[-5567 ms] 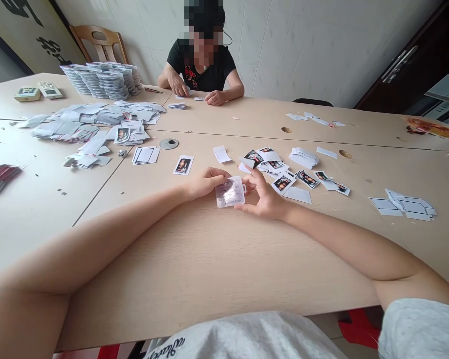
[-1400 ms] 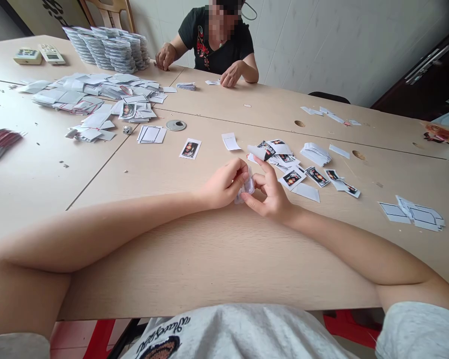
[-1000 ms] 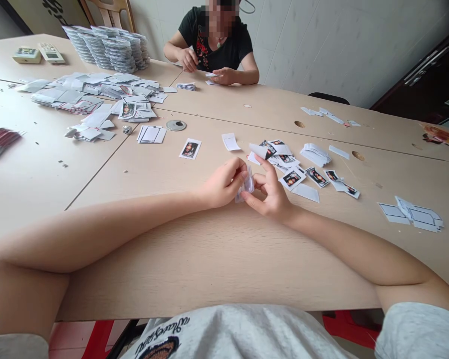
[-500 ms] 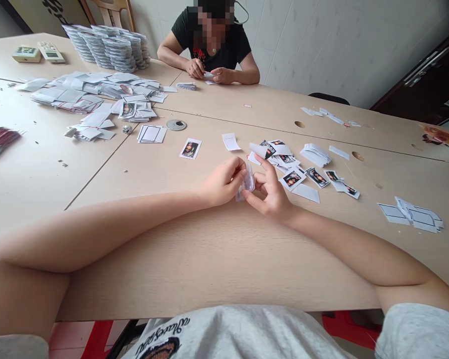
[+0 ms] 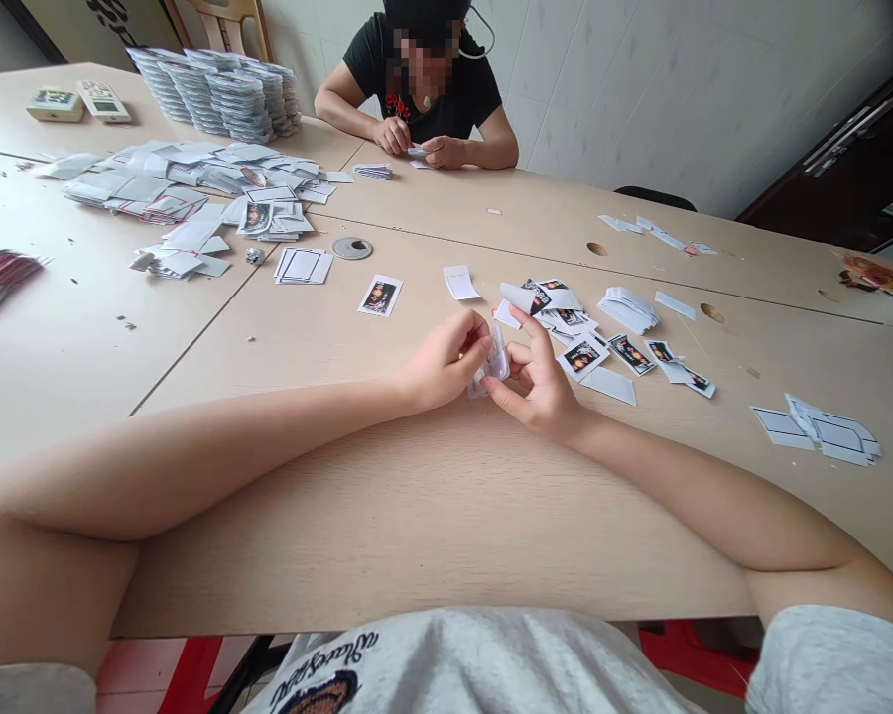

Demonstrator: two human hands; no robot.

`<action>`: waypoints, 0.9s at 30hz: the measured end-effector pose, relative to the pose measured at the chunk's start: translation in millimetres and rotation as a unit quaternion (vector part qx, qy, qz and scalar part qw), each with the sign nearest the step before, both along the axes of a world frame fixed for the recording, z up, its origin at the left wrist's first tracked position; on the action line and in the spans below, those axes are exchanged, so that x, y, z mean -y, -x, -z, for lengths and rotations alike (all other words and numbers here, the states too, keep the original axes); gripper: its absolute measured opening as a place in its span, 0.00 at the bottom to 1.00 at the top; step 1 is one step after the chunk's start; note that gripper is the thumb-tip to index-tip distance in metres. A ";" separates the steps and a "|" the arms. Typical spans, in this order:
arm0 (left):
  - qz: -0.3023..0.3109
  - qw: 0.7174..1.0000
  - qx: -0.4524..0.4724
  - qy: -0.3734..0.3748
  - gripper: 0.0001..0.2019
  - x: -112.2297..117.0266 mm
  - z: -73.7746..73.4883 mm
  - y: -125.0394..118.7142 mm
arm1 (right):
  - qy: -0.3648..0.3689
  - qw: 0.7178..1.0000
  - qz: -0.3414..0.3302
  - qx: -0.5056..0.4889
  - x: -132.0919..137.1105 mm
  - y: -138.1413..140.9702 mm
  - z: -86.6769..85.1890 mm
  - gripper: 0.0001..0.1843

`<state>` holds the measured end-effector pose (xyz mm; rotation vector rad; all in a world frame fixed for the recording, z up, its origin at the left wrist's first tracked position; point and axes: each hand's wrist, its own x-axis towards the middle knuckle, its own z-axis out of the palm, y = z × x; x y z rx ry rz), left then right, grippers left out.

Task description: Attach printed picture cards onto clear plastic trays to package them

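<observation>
Between my hands is a small clear plastic case [image 5: 497, 363], tilted, partly hidden by my fingers. My left hand [image 5: 445, 362] is closed, thumb and fingers pinched at the case's left side. On the other side, my right hand [image 5: 540, 387] grips the case's edge with thumb and fingers, its index finger pointing up and away. Just beyond the right hand lies a loose heap of printed cards [image 5: 581, 355] with dark pictures. One printed card [image 5: 379, 296] and a white paper slip [image 5: 461, 282] lie apart, past my left hand.
A person [image 5: 424, 99] sits across the table handling a small item. A wide pile of white packets [image 5: 186, 178] and tall stacks of packets [image 5: 230, 99] stand at the left. A round metal lid [image 5: 351, 248] and black-outlined slips [image 5: 819, 431] lie on the table.
Almost nothing differs. The view has shifted very slightly, and both hands keep the same hold on the case.
</observation>
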<state>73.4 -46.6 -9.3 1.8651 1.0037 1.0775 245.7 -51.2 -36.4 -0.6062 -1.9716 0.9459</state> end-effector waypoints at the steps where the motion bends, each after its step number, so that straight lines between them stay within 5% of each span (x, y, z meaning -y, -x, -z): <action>1: 0.001 1.000 0.007 0.009 0.08 -0.3 -0.3 0.2 | 0.000 1.000 -0.001 0.000 -0.1 -0.1 0.3 0.43; 27: 0.027 1.000 0.008 0.014 0.09 -0.7 -1.2 1.2 | 0.000 1.000 0.000 0.009 1.6 0.3 -2.0 0.42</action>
